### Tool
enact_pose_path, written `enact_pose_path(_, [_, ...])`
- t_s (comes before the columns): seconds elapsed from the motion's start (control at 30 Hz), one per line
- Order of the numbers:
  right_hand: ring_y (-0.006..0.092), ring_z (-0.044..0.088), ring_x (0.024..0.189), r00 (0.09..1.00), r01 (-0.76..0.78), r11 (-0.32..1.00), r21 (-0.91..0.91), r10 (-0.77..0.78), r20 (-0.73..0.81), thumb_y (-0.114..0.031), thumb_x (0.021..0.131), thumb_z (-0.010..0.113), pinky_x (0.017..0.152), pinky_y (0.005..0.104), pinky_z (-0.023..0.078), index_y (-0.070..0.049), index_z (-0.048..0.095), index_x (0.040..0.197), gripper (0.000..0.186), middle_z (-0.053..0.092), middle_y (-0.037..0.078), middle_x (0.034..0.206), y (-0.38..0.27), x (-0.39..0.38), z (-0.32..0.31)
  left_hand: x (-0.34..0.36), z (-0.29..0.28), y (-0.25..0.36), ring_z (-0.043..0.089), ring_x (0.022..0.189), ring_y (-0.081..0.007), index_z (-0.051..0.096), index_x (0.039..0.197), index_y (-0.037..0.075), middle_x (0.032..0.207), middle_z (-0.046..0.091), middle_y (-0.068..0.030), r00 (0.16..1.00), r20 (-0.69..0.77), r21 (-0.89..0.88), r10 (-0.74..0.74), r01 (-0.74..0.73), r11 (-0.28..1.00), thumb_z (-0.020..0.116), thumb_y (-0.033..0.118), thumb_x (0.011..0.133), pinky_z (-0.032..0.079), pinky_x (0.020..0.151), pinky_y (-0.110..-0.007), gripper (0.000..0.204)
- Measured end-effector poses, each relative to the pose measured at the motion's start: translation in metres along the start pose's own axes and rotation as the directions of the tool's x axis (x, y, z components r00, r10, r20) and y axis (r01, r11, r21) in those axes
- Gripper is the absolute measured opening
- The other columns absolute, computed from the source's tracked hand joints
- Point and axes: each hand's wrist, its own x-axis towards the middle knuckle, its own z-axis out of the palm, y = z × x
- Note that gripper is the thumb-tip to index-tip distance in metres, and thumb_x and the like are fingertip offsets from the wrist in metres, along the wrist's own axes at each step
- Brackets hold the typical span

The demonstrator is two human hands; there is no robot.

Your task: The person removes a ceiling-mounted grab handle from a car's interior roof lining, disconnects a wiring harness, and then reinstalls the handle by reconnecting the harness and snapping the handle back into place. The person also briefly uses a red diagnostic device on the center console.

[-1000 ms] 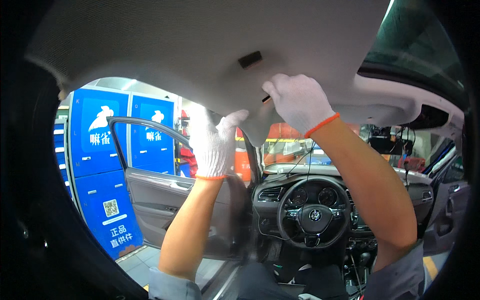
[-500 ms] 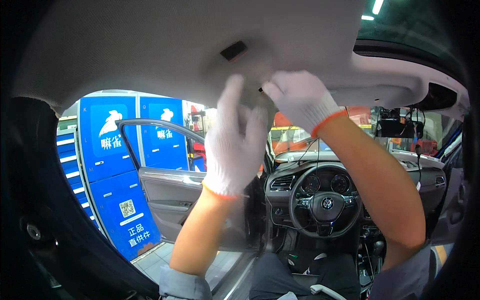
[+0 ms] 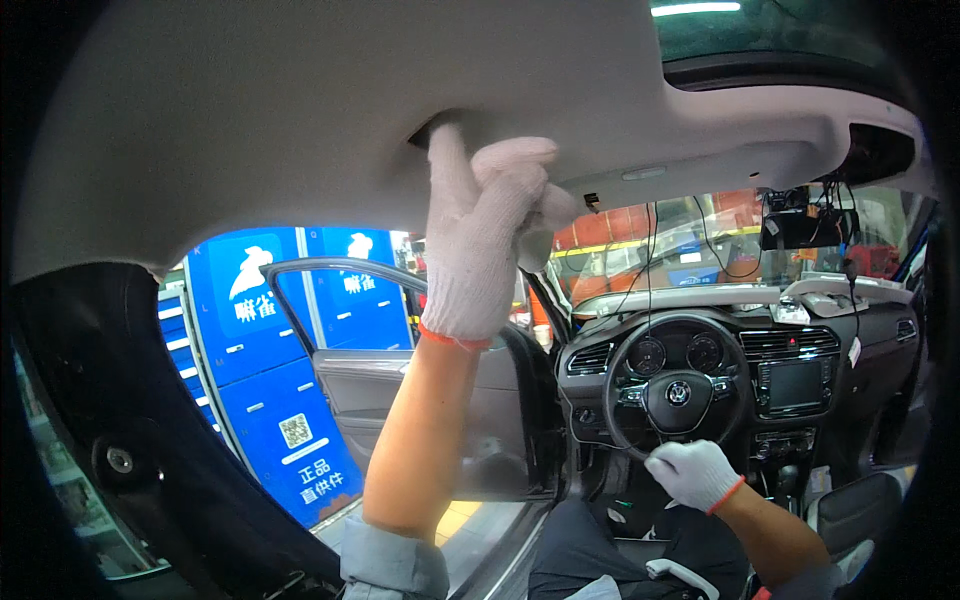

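Note:
My left hand (image 3: 482, 225), in a white knit glove with an orange cuff, is raised to the grey headliner (image 3: 300, 140). One finger reaches into a small dark recess (image 3: 420, 135); the others are bent and apart beside it. A grey hanging piece (image 3: 535, 252) is partly hidden behind this hand. My gloved right hand (image 3: 690, 472) is down just below the steering wheel rim (image 3: 732, 420), over my lap, with curled fingers; whatever it may hold is hidden.
The sunroof (image 3: 760, 35) is at upper right. Loose cables (image 3: 652, 260) and a black device (image 3: 800, 228) hang before the windshield. A white loose trim (image 3: 700, 296) lies on the dashboard. The open door (image 3: 370, 390) stands at left, before blue cabinets (image 3: 270, 390).
My right hand has dropped from the headliner to below the wheel. My left hand has moved up into the recess, where the black rectangle showed earlier. The view has shifted.

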Motion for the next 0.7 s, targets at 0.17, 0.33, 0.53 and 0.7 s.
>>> enact_pose_path(0.17, [0.032, 0.071, 0.069, 0.936, -0.343, 0.936, 0.082, 0.332, 0.118, -0.029, 0.09, 0.064, 0.066, 0.0419, 0.057, -0.009, 0.074, 0.082, 0.024, 0.071, 0.012, 0.072, 0.045, -0.066, 0.017, 0.004, -0.002, 0.0, 0.068, 0.089, -0.0191, 0.036, 0.129, -0.013, 0.099, 0.068, -0.0148, 0.999, -0.039, 0.033, 0.014, -0.013, 0.999, 0.059, 0.015, 0.095, 0.053, 0.093, -0.036, 0.049])
enact_pose_path(0.33, [0.0349, 0.07, 0.089, 0.862, -0.354, 0.935, -0.013, 0.332, 0.384, -0.035, 0.091, 0.062, 0.081, 0.0444, 0.055, -0.008, 0.073, 0.095, 0.029, 0.072, 0.017, 0.092, 0.043, -0.116, 0.012, 0.004, -0.031, 0.003, 0.068, 0.098, -0.0219, 0.063, 0.117, 0.006, 0.108, 0.07, -0.0109, 0.966, 0.131, 0.237, 0.224, -0.249, 0.939, 0.059, 0.026, 0.097, 0.053, 0.093, -0.038, 0.028])
enact_pose_path(0.53, [0.037, 0.068, 0.094, 0.668, -0.428, 0.904, -0.004, 0.32, 0.672, -0.037, 0.096, 0.057, 0.084, 0.0455, 0.054, -0.008, 0.069, 0.103, 0.033, 0.071, 0.019, 0.1, 0.019, -0.203, 0.029, -0.093, -0.016, -0.033, 0.063, 0.113, -0.0266, 0.063, 0.124, 0.011, 0.127, 0.065, -0.0151, 0.956, 0.279, -0.056, 0.088, -0.076, 0.996, 0.053, 0.044, 0.095, 0.045, 0.102, -0.044, 0.045])
enact_pose_path(0.7, [0.0354, 0.067, 0.097, 0.757, -0.506, 0.855, 0.112, 0.378, 0.534, -0.034, 0.087, 0.071, 0.087, 0.0412, 0.054, -0.003, 0.068, 0.112, 0.04, 0.069, 0.019, 0.101, 0.006, -0.218, 0.015, -0.18, 0.028, -0.075, 0.068, 0.1, -0.0236, 0.058, 0.13, -0.002, 0.133, 0.06, -0.0184, 0.988, 0.016, 0.239, -0.155, 0.147, 0.96, 0.055, 0.004, 0.094, 0.051, 0.097, -0.032, 0.037])
